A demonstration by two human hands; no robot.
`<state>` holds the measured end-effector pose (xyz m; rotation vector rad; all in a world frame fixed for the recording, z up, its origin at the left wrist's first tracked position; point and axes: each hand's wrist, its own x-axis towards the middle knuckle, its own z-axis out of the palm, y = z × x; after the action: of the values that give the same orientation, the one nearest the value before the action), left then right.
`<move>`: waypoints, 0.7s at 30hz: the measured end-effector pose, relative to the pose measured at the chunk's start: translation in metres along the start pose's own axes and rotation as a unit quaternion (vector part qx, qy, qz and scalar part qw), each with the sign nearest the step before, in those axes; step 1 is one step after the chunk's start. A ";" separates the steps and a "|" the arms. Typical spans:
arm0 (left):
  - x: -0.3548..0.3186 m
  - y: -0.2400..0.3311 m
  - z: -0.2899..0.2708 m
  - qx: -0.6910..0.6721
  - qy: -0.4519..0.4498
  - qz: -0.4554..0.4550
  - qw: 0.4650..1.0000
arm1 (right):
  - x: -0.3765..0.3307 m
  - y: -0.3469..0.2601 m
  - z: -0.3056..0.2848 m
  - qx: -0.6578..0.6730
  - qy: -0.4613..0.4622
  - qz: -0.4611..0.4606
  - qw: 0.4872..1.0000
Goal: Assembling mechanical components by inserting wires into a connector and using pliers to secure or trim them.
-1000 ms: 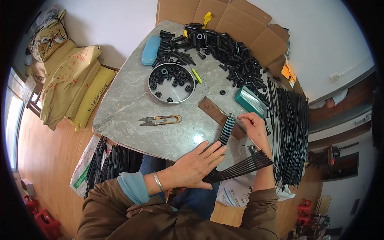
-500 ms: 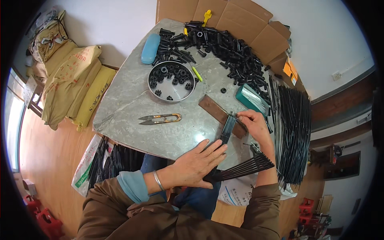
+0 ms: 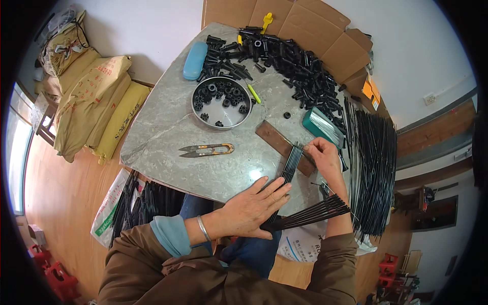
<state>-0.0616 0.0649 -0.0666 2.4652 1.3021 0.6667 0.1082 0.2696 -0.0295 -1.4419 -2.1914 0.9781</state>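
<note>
many thin black rods lie in a big heap on the right of the stone table. far back sits a pile of short black tubes, with a round metal bowl nearer. near the front edge, the left hand lies flat with fingers spread, pressing a small bunch of rods down. the right hand pinches the far tips against a brown wood block. the rods look light, bendy and slippery — best held near the ends, all together. small snips lie to the left.
</note>
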 end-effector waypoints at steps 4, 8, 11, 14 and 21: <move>0.000 0.000 0.001 -0.005 0.003 0.002 1.000 | 0.001 0.012 0.003 0.105 -0.009 -0.040 0.994; 0.000 -0.001 0.002 -0.009 0.003 0.002 1.000 | 0.005 0.009 0.004 0.066 -0.001 -0.055 0.996; 0.001 0.000 0.002 -0.007 -0.001 0.000 1.000 | 0.007 0.011 0.005 0.097 -0.013 -0.049 0.994; 0.000 -0.001 0.002 -0.007 -0.002 0.001 1.000 | 0.010 0.018 0.002 0.110 -0.028 -0.048 0.992; 0.001 -0.001 0.002 -0.004 -0.001 0.002 1.000 | 0.012 0.026 -0.002 0.123 -0.049 -0.080 0.988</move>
<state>-0.0609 0.0663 -0.0686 2.4626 1.2912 0.6704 0.1215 0.2870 -0.0473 -1.1103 -2.1260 1.2337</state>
